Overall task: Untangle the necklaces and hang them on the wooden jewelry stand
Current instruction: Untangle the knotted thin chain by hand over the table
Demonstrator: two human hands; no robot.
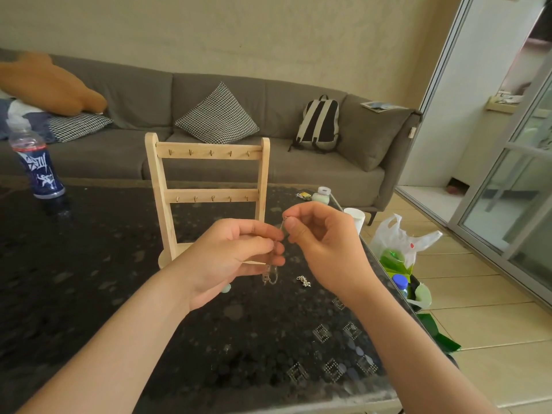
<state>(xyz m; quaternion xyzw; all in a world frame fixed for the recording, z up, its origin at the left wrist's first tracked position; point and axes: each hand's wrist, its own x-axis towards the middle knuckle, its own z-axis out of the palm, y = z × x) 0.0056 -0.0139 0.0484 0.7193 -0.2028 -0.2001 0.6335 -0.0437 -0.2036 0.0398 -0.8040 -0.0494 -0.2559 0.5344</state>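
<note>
A wooden jewelry stand (209, 174) with two rails of small hooks stands upright on the dark table (89, 279); no chain hangs on it. In front of it my left hand (236, 258) and my right hand (322, 243) pinch a thin silver necklace (270, 276) between thumb and fingers. The chain runs from my right fingertips down through my left fingers, and its tangled end dangles below them. A pale green bead (226, 288) shows under my left palm. Another small silver chain clump (303, 281) lies on the table beneath my right hand.
A blue-labelled bottle (37, 165) stands at the table's far left. A small jar (322, 195) and a white cup (355, 218) sit near the right edge. A white plastic bag (397, 237) and green packaging lie on the floor to the right. A grey sofa (298, 162) runs behind.
</note>
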